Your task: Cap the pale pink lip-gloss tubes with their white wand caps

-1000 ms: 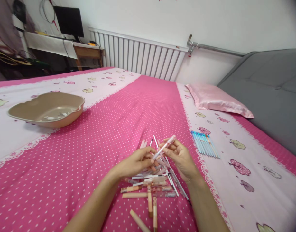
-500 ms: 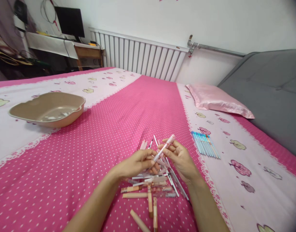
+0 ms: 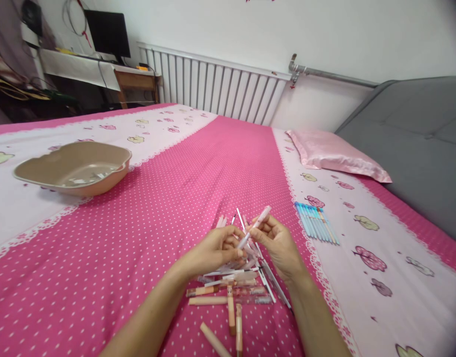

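Gripping unlabelled pink pen [image 3: 255, 228] two-handed

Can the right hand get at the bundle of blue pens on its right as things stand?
Probably yes. The blue pens lie in the open on the bedsheet with nothing between, but the right hand holds a pink pen with the left hand.

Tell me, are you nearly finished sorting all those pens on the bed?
Some looks done: a neat row of blue pens lies by itself on the pale part of the bedspread. In hand: the left hand and right hand hold one pinkish pen together. Left: a jumbled pile of pens under the hands, unsorted. The tan bowl holds only a few bits. Probably not nearly finished.
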Demonstrator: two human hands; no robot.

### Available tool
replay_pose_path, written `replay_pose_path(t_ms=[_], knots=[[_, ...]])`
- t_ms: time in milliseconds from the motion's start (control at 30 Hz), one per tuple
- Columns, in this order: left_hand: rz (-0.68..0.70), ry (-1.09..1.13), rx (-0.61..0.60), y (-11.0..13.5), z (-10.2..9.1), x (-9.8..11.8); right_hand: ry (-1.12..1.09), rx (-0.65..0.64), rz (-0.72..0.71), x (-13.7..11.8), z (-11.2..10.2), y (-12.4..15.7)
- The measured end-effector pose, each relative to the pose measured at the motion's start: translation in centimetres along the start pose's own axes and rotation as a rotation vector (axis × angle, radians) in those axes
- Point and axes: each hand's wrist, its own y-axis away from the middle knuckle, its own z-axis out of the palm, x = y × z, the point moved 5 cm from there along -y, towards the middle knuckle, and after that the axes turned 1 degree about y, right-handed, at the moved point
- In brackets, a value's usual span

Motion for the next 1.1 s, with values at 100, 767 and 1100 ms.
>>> replay_pose_path(t_ms=[100,767,1100], knots=[[-0.008,-0.008,-0.002,0.0,0.3,0.0,0.022,0.015,-0.014,0.0,0.0,0.0],[0.036,-0.015,-0.129,0.3,0.4,0.2,-0.049,-0.107,0.088,0.0,0.7,0.4],[0.034,-0.009,-0.066,0.2,1.1,0.5,0.021,-0.011,-0.007,-0.2,0.4,0.4]])
